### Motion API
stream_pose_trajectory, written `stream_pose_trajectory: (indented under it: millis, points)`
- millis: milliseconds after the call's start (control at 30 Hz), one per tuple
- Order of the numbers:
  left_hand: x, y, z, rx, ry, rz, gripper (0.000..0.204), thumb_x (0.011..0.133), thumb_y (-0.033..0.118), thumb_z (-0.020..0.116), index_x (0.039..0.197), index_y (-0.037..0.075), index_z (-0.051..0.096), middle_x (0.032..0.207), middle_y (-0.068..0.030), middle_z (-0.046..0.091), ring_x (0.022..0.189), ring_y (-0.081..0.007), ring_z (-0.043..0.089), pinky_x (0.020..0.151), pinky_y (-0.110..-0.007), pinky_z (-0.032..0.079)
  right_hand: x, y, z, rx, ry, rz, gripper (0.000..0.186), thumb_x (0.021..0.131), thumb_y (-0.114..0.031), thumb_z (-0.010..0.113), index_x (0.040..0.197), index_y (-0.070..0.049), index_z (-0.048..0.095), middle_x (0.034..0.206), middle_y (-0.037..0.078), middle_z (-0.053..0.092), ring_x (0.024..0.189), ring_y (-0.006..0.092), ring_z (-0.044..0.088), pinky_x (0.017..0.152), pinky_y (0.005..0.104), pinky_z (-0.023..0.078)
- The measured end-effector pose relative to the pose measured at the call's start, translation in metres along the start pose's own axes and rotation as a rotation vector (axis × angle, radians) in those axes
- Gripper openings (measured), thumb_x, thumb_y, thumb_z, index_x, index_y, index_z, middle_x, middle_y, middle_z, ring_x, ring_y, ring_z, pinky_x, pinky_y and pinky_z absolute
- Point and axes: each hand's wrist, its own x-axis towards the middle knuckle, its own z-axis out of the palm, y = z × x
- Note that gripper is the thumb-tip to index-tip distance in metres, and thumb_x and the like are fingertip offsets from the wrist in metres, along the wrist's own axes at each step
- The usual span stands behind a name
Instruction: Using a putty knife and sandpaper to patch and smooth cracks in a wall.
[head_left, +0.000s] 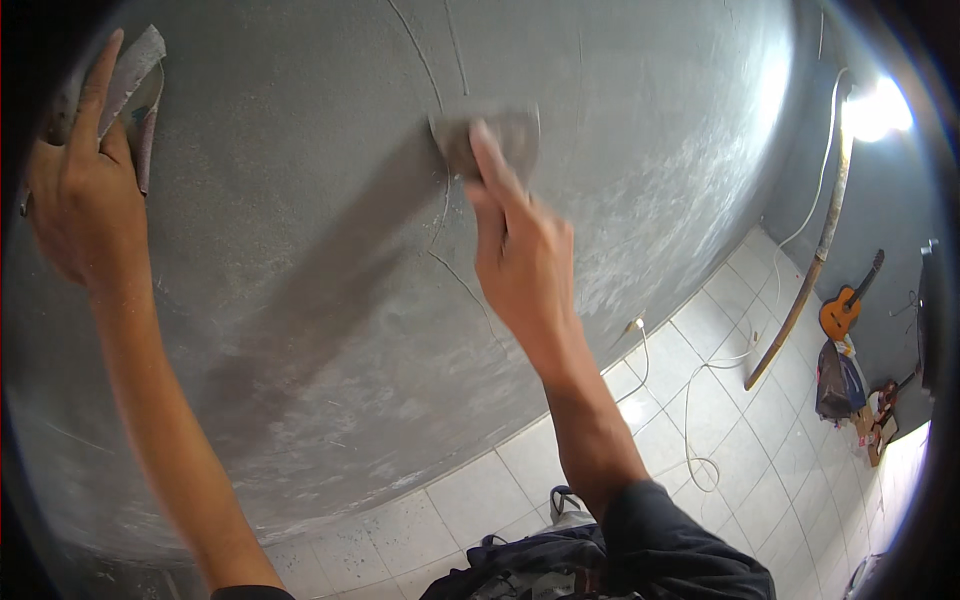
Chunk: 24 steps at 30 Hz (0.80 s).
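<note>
My right hand (525,240) grips a putty knife (515,140), its index finger stretched along the blurred blade. That broad blade lies against the grey wall (300,150), over a thin crack line running down the surface. At the far upper left, my left hand (90,195) is closed round a flat grey piece with a pale, crusted edge (133,80), index finger extended along it. Beside this shows a curled sheet with a brownish side (148,150). The palm hides most of what the left hand holds, and I cannot make out its exact kind.
White floor tiles (450,510) meet the wall's foot. A pale cable (690,430) loops over them. At the right a bamboo pole (815,265) leans near a bright lamp (878,112). A guitar (842,312) and a dark bag (838,380) are by the far wall.
</note>
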Motion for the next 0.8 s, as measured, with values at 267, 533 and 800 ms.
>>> stream_pose_trajectory:
  millis: [267,533,800]
  points:
    - [0.003,0.006,-0.013,-0.065,0.176,0.004,0.061,0.087,0.018,0.071,0.135,0.052,0.054,0.107,-0.0033,0.071,0.101,-0.0198,0.068,0.081,-0.031,0.059,-0.034,0.026,-0.007,0.01,-0.05,-0.14,0.049,0.096,-0.016,0.063,0.143,-0.023,0.053,0.073,0.018,0.066,0.06,0.0357,0.064,0.055,0.0435,0.049]
    - [0.001,0.006,-0.025,-0.098,0.184,0.055,0.053,0.088,0.01,0.066,0.131,0.041,0.062,0.128,-0.0061,0.065,0.111,-0.0192,0.065,0.095,-0.033,0.056,0.0,-0.001,-0.019,-0.08,-0.118,-0.071,0.05,0.097,-0.018,0.062,0.145,-0.024,0.05,0.069,0.016,0.064,0.056,0.0304,0.064,0.051,0.0389,0.048]
    - [0.006,0.01,-0.04,-0.396,0.274,0.169,0.026,0.086,0.007,0.068,0.108,0.019,0.077,0.137,-0.0077,0.06,0.11,-0.0212,0.066,0.094,-0.033,0.057,0.035,-0.006,-0.025,-0.135,-0.083,-0.1,0.048,0.097,-0.021,0.061,0.145,-0.024,0.05,0.067,0.016,0.064,0.056,0.0309,0.064,0.05,0.0405,0.047]
